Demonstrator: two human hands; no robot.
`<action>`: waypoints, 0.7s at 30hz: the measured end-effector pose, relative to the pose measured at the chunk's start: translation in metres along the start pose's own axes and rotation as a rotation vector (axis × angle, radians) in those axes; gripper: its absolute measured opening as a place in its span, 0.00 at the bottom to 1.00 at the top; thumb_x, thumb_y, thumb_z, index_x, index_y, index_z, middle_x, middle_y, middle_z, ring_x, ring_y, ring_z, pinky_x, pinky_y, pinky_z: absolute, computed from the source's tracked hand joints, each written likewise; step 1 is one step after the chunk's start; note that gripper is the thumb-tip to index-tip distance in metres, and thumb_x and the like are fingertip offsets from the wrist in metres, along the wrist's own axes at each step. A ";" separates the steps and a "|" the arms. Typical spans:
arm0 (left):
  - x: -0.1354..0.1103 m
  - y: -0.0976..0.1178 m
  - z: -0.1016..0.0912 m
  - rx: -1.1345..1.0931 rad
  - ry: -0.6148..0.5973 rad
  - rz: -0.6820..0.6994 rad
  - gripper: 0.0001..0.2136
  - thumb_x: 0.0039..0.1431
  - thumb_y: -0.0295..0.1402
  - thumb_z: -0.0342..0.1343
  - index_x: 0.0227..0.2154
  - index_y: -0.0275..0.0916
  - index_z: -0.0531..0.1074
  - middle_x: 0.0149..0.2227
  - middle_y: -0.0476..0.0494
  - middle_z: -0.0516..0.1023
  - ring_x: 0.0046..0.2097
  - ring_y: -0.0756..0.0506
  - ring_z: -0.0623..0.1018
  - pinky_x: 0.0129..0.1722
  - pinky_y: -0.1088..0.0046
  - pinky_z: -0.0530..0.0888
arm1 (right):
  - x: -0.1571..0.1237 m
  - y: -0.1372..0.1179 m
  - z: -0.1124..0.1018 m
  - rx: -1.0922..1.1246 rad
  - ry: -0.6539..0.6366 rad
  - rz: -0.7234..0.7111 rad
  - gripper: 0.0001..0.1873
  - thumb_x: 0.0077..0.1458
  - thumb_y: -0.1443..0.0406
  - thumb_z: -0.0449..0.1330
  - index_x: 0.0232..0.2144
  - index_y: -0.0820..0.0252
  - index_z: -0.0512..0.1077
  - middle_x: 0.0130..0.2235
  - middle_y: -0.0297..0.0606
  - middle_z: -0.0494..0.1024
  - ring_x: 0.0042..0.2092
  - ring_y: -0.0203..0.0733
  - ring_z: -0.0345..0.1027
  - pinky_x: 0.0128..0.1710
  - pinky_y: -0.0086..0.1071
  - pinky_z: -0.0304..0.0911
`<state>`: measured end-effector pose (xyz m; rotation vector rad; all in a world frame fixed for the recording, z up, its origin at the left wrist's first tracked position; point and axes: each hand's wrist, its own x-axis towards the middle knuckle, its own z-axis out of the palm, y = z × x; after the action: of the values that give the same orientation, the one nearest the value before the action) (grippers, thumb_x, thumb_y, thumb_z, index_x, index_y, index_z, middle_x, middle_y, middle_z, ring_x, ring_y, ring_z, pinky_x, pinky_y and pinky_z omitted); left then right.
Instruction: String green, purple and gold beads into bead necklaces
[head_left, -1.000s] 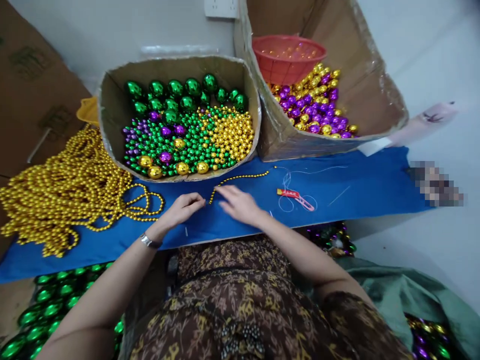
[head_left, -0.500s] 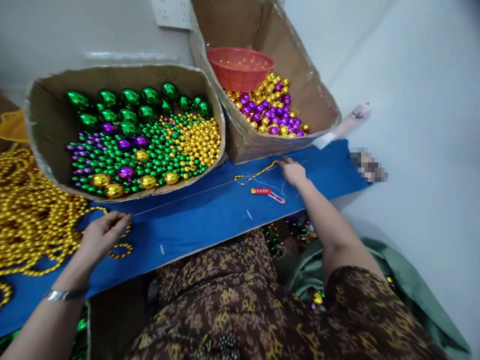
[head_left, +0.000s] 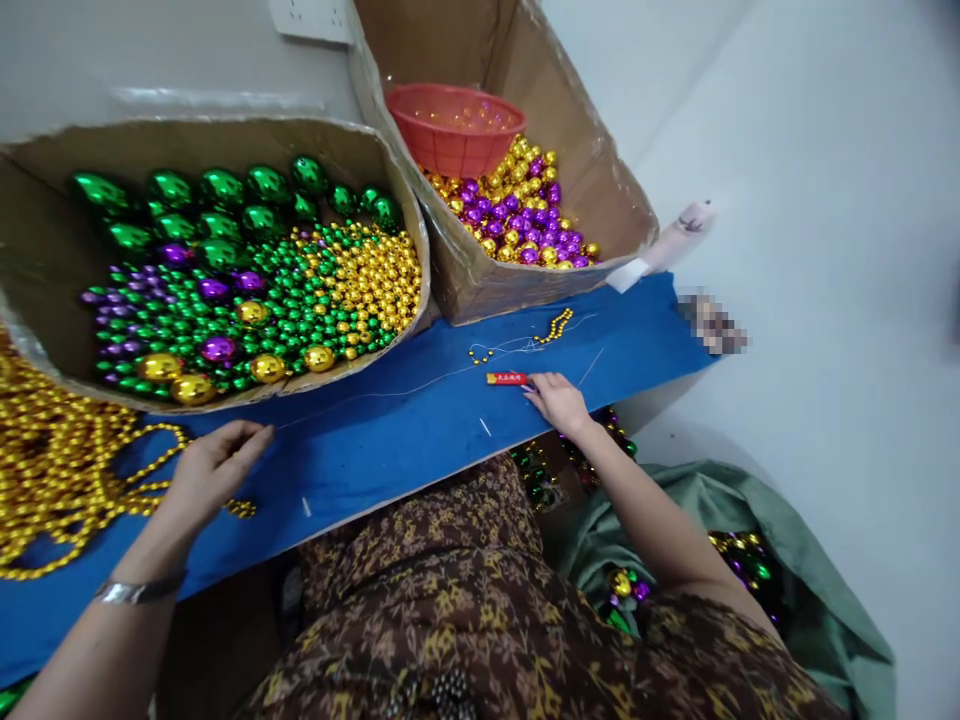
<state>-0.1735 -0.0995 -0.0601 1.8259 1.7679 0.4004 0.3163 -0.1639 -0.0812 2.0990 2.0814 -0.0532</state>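
Observation:
My left hand (head_left: 223, 462) pinches the end of a thin white thread (head_left: 367, 395) at the left of the blue-covered table. The thread runs slackly right to short strands of gold beads (head_left: 556, 325). At the slim tool with a red labelled front (head_left: 507, 379), my right hand (head_left: 559, 402) has its fingers closed over the pink rear end, which they mostly hide. The tool lies low on the cloth. Gold bead strings (head_left: 241, 508) lie beside and partly behind my left hand.
A cardboard box (head_left: 442, 295) holds gold and purple beads and a red basket (head_left: 457, 150). Another box (head_left: 247, 405) holds green, gold and purple beads. Gold bead strings (head_left: 60, 480) are heaped left. Small white sticks (head_left: 485, 427) lie near the front edge of the blue cloth (head_left: 405, 450).
My right hand has left the gold beads, moved toward me and closed on the red-and-pink tool. The thread has gone from taut to slack. The view has shifted slightly right.

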 end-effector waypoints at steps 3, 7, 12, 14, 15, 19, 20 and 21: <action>-0.005 0.006 -0.004 -0.101 -0.025 -0.026 0.17 0.54 0.48 0.51 0.31 0.37 0.71 0.22 0.52 0.65 0.25 0.50 0.63 0.25 0.77 0.61 | 0.000 0.001 -0.010 -0.049 -0.052 -0.004 0.17 0.66 0.62 0.47 0.54 0.59 0.66 0.43 0.48 0.76 0.44 0.46 0.69 0.41 0.33 0.61; -0.010 0.010 -0.009 -0.177 -0.028 -0.056 0.15 0.55 0.46 0.52 0.31 0.37 0.70 0.23 0.53 0.66 0.26 0.51 0.63 0.26 0.76 0.61 | 0.001 0.013 -0.043 -0.112 -0.113 -0.005 0.14 0.62 0.71 0.49 0.46 0.61 0.71 0.41 0.49 0.75 0.40 0.47 0.72 0.36 0.34 0.60; -0.012 0.010 -0.012 -0.249 -0.031 -0.055 0.14 0.57 0.45 0.53 0.30 0.37 0.68 0.23 0.53 0.65 0.26 0.51 0.63 0.25 0.77 0.61 | 0.010 -0.008 -0.071 -0.008 -0.015 -0.039 0.18 0.65 0.66 0.47 0.54 0.57 0.66 0.47 0.48 0.72 0.42 0.47 0.72 0.38 0.34 0.63; -0.013 0.010 -0.013 -0.261 -0.029 -0.045 0.14 0.57 0.45 0.53 0.30 0.37 0.68 0.23 0.53 0.65 0.26 0.51 0.63 0.26 0.77 0.61 | 0.016 -0.036 -0.072 0.114 0.014 -0.160 0.19 0.67 0.58 0.47 0.56 0.54 0.64 0.48 0.44 0.72 0.45 0.45 0.71 0.40 0.32 0.63; -0.014 0.011 -0.013 -0.264 -0.028 -0.040 0.14 0.57 0.45 0.53 0.30 0.37 0.67 0.23 0.53 0.65 0.27 0.51 0.63 0.26 0.77 0.61 | 0.020 -0.052 -0.071 0.139 0.000 -0.208 0.21 0.66 0.55 0.47 0.57 0.53 0.64 0.49 0.43 0.72 0.46 0.45 0.70 0.40 0.32 0.63; -0.015 0.011 -0.015 -0.260 -0.029 -0.017 0.14 0.58 0.46 0.53 0.30 0.37 0.67 0.23 0.53 0.65 0.26 0.52 0.64 0.26 0.78 0.61 | 0.036 -0.106 -0.062 0.064 -0.029 -0.266 0.23 0.67 0.53 0.43 0.57 0.53 0.63 0.50 0.46 0.70 0.48 0.47 0.68 0.38 0.31 0.62; -0.015 0.011 -0.015 -0.259 -0.025 -0.012 0.15 0.58 0.46 0.53 0.29 0.38 0.67 0.23 0.53 0.65 0.26 0.52 0.63 0.25 0.78 0.61 | 0.039 -0.116 -0.060 0.044 -0.032 -0.277 0.23 0.68 0.53 0.42 0.58 0.54 0.63 0.50 0.47 0.69 0.49 0.48 0.68 0.38 0.32 0.62; -0.015 0.011 -0.015 -0.259 -0.020 -0.006 0.16 0.57 0.47 0.53 0.29 0.38 0.68 0.22 0.53 0.65 0.25 0.52 0.63 0.25 0.78 0.61 | 0.042 -0.124 -0.059 0.030 -0.033 -0.289 0.23 0.68 0.54 0.42 0.58 0.55 0.62 0.50 0.48 0.69 0.49 0.48 0.67 0.38 0.32 0.62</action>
<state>-0.1738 -0.1112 -0.0394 1.6359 1.6245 0.5783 0.1876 -0.1128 -0.0432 1.7831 2.3593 -0.1577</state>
